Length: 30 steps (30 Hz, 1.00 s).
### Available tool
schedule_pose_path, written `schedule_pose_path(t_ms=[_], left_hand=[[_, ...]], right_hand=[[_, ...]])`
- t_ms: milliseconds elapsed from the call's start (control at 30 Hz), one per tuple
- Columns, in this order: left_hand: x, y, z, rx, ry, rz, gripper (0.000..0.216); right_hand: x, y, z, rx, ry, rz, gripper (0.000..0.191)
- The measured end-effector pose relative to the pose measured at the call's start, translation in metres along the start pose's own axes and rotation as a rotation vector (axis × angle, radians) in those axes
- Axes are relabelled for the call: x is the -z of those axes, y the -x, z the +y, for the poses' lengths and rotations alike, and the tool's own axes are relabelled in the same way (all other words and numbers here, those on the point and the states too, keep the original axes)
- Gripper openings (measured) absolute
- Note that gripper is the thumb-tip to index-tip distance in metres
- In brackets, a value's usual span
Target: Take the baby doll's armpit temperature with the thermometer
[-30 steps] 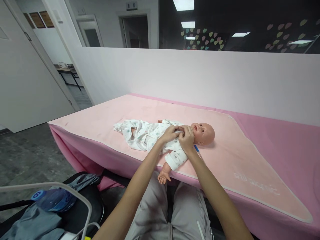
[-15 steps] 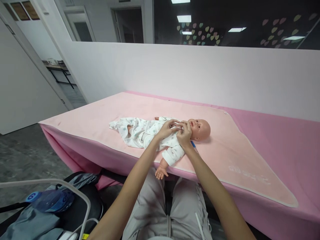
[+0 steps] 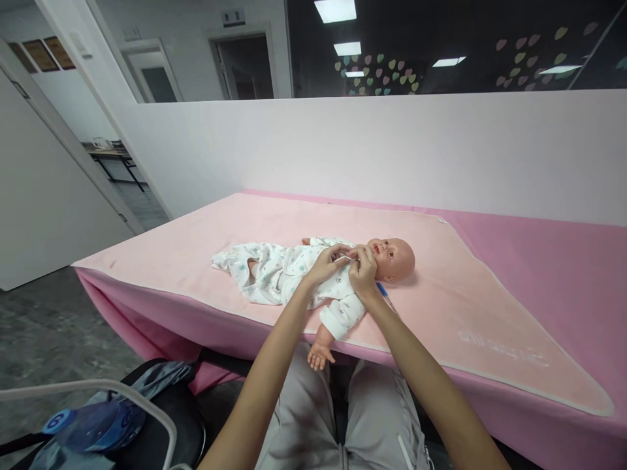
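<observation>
A baby doll [image 3: 396, 258] lies on its back across the padded table, head to the right. It wears a white printed outfit [image 3: 294, 264], and one bare doll hand [image 3: 321, 356] hangs over the near edge. My left hand [image 3: 329, 264] is at the doll's upper chest, its fingertips pinching the white shirt close to the collar. Just below the doll's chin, my right hand [image 3: 363, 269] is closed with bent fingers on the same shirt. The two sets of fingertips nearly meet, and what exactly lies between them is partly hidden. A blue-ended pen-like stick [image 3: 382, 288] lies beside the right wrist.
A pale pink mat [image 3: 465, 307] covers the table over a darker pink cloth [image 3: 553, 261]. Behind it rises a white wall [image 3: 372, 153] with a window above. At lower left, a chair [image 3: 171, 418] carries a water bottle [image 3: 98, 424] and grey cloth.
The view has tilted slightly, so the table and doll sit lower in the picture. Both hands stay at the doll's collar with only small finger shifts.
</observation>
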<state>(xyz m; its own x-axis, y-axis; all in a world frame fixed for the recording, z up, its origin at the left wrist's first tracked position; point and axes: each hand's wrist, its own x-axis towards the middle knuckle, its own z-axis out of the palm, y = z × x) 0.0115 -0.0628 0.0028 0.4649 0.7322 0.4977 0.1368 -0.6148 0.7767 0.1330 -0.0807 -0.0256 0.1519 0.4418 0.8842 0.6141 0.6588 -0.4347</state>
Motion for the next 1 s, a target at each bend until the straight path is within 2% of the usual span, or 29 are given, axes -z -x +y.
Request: schedule_pose_path(t_ms=[167, 400, 733, 1000], left_hand=[[-0.001, 0.001, 0.0, 0.033, 0.02, 0.06, 0.034], [-0.004, 0.001, -0.006, 0.061, 0.165, 0.146, 0.051], [-0.002, -0.001, -0.009, 0.058, 0.157, 0.124, 0.035], [-0.004, 0.0, -0.009, 0.066, 0.084, 0.146, 0.028]], right_hand=[[0.001, 0.0, 0.0, -0.027, 0.011, -0.047, 0.027], [0.0, -0.001, -0.003, 0.006, 0.047, -0.12, 0.03], [-0.001, -0.001, 0.0, -0.03, 0.03, -0.079, 0.027], [-0.002, -0.001, 0.0, -0.027, 0.056, -0.111, 0.02]])
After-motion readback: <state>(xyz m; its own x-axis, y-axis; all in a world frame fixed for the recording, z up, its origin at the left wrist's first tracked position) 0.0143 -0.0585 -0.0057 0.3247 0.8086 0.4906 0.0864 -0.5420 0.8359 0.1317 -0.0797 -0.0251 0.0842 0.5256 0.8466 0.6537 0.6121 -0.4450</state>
